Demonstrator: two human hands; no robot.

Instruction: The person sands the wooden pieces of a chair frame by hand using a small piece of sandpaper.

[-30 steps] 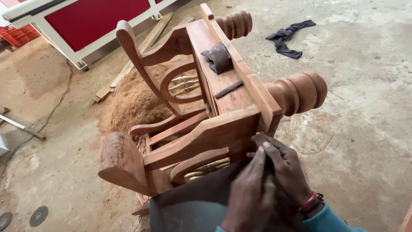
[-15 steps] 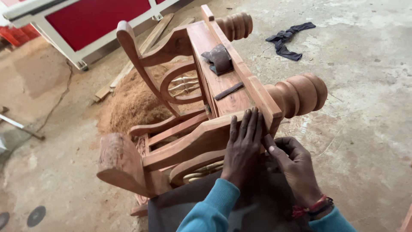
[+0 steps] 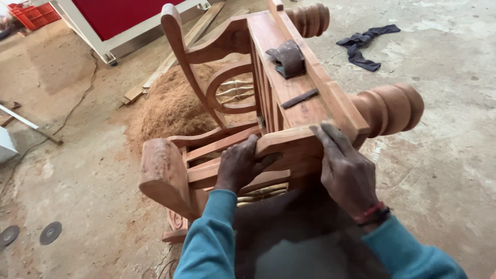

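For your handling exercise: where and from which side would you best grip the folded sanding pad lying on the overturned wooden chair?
Probably pinch the sanding pad across its raised, folded top from above. It lies loose on the chair's flat upturned board, so only the top and sides are free. Both the left hand and right hand currently rest on the near rail.

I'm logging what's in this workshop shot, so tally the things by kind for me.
Wooden chair frame: 1
Turned legs showing: 2
Folded sandpaper pad: 1
Round discs on the floor: 2
Dark rag: 1
Sawdust pile: 1
Red crate: 1
Total: 9
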